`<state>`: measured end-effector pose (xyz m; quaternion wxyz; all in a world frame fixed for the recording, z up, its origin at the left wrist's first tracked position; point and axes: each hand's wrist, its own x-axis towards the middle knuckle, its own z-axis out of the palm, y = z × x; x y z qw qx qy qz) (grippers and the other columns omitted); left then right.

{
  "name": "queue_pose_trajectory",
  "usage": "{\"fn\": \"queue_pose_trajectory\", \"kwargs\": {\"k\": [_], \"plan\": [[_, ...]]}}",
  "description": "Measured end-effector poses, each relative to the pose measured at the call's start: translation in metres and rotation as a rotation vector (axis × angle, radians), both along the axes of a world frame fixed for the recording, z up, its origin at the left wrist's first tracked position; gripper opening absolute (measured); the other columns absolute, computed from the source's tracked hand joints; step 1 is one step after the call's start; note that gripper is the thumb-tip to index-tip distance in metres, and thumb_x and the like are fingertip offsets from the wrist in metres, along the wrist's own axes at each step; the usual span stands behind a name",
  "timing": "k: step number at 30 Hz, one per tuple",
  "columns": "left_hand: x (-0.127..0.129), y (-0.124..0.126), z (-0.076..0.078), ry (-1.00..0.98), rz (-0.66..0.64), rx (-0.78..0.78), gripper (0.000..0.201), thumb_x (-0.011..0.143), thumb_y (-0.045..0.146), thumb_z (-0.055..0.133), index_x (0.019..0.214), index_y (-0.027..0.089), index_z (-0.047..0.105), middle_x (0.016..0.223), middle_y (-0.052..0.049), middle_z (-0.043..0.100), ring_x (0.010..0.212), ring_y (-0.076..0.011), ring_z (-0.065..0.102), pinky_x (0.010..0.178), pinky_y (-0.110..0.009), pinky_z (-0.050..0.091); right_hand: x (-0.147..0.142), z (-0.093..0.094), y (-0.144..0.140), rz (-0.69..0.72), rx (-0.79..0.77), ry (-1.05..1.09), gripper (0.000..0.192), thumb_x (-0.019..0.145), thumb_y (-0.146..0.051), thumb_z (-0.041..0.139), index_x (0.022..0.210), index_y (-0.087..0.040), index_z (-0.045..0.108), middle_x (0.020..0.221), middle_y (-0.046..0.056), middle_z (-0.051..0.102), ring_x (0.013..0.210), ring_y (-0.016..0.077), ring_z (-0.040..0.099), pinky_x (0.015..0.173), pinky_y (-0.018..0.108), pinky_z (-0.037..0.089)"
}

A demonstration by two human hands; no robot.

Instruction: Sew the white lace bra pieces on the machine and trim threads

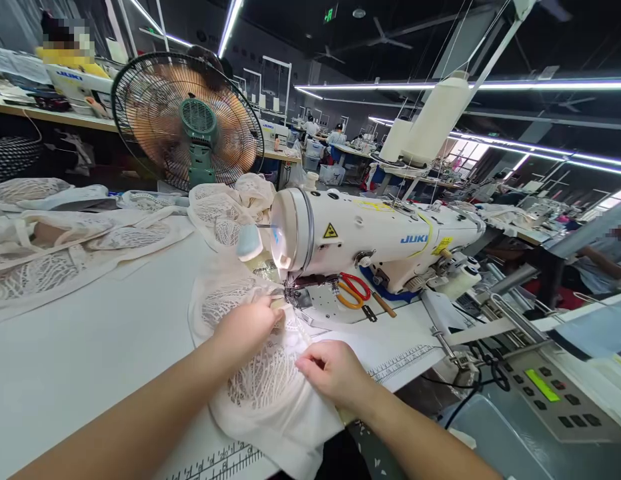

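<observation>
Garment of cream lace (pixel 264 379), one, at the stitching end of one white sewing machine (pixel 360 223). My two hands: right hand (pixel 335 373) pinching it; left hand (pixel 247 325) upon it, grip indeterminable. Black wire-caged fan (pixel 197 120), one.

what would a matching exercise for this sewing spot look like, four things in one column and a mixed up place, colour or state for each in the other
Column 1
1. left hand
2. right hand
3. fan
4. control panel

Column 2
A. pinching the white lace fabric, farther from the needle area
B. at the lower right of the picture, with a lit yellow-green display
C. on the fabric, close beside the needle area of the sewing machine
D. black and green

Right pairs: 1-C, 2-A, 3-D, 4-B
</observation>
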<state>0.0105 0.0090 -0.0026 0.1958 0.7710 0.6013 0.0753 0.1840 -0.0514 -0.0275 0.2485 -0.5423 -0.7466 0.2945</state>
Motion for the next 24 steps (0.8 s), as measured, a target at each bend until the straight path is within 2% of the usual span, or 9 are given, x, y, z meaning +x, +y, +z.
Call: {"fn": "queue_pose_trajectory", "kwargs": {"k": [2, 5, 8, 14, 16, 21, 24], "plan": [[0.001, -0.001, 0.001, 0.088, -0.01, 0.002, 0.031, 0.084, 0.028, 0.029, 0.09, 0.017, 0.058, 0.063, -0.005, 0.05, 0.054, -0.0223, 0.052, 0.049, -0.031, 0.035, 0.001, 0.001, 0.002, 0.013, -0.017, 0.002, 0.025, 0.074, -0.023, 0.053, 0.051, -0.016, 0.049, 0.05, -0.004, 0.045, 0.052, 0.0095, 0.04, 0.051, 0.022, 0.027], [0.001, -0.001, 0.003, 0.199, -0.109, 0.044, 0.031, 0.078, 0.016, 0.037, 0.098, 0.019, 0.061, 0.077, -0.008, 0.054, 0.063, -0.0237, 0.055, 0.053, -0.031, 0.036, 0.003, 0.002, 0.006, 0.035, -0.041, 0.0, 0.022, 0.075, -0.022, 0.052, 0.053, -0.016, 0.052, 0.052, -0.003, 0.048, 0.054, 0.0102, 0.043, 0.052, 0.022, 0.029], [0.001, 0.0, 0.003, 0.269, -0.173, 0.072, 0.043, 0.074, 0.011, 0.038, 0.109, 0.02, 0.059, 0.085, -0.011, 0.056, 0.065, -0.0261, 0.056, 0.052, -0.031, 0.037, 0.005, 0.002, 0.01, 0.057, -0.026, -0.013, 0.022, 0.076, -0.022, 0.05, 0.055, -0.017, 0.054, 0.054, -0.002, 0.052, 0.056, 0.0111, 0.045, 0.053, 0.022, 0.032], [0.004, 0.003, 0.003, 0.334, -0.2, 0.081, 0.046, 0.075, 0.011, 0.035, 0.115, 0.02, 0.056, 0.088, -0.011, 0.059, 0.066, -0.0251, 0.058, 0.05, -0.03, 0.037, 0.009, 0.001, 0.015, 0.098, -0.014, -0.018, 0.023, 0.078, -0.021, 0.048, 0.058, -0.017, 0.056, 0.058, -0.001, 0.056, 0.059, 0.012, 0.048, 0.054, 0.022, 0.033], [0.005, 0.004, 0.003, 0.34, -0.204, 0.087, 0.045, 0.075, 0.01, 0.034, 0.113, 0.02, 0.057, 0.087, -0.01, 0.059, 0.067, -0.0245, 0.058, 0.05, -0.029, 0.037, 0.01, 0.001, 0.016, 0.103, -0.006, -0.007, 0.023, 0.079, -0.02, 0.048, 0.057, -0.017, 0.054, 0.057, -0.002, 0.054, 0.058, 0.0116, 0.047, 0.055, 0.022, 0.033], [0.007, 0.01, 0.001, 0.343, -0.207, 0.099, 0.045, 0.073, 0.012, 0.036, 0.111, 0.02, 0.059, 0.084, -0.009, 0.058, 0.066, -0.0256, 0.058, 0.047, -0.029, 0.035, 0.011, 0.001, 0.022, 0.104, 0.021, -0.018, 0.032, 0.078, -0.017, 0.046, 0.047, -0.018, 0.039, 0.049, -0.005, 0.034, 0.052, 0.0099, 0.035, 0.05, 0.022, 0.026], [0.007, 0.013, -0.001, 0.336, -0.2, 0.114, 0.045, 0.074, 0.014, 0.036, 0.112, 0.021, 0.058, 0.086, -0.009, 0.058, 0.065, -0.0249, 0.058, 0.046, -0.029, 0.035, 0.011, 0.001, 0.024, 0.108, 0.033, -0.019, 0.031, 0.078, -0.016, 0.046, 0.048, -0.017, 0.04, 0.049, -0.005, 0.036, 0.053, 0.0098, 0.036, 0.051, 0.021, 0.026]]}}
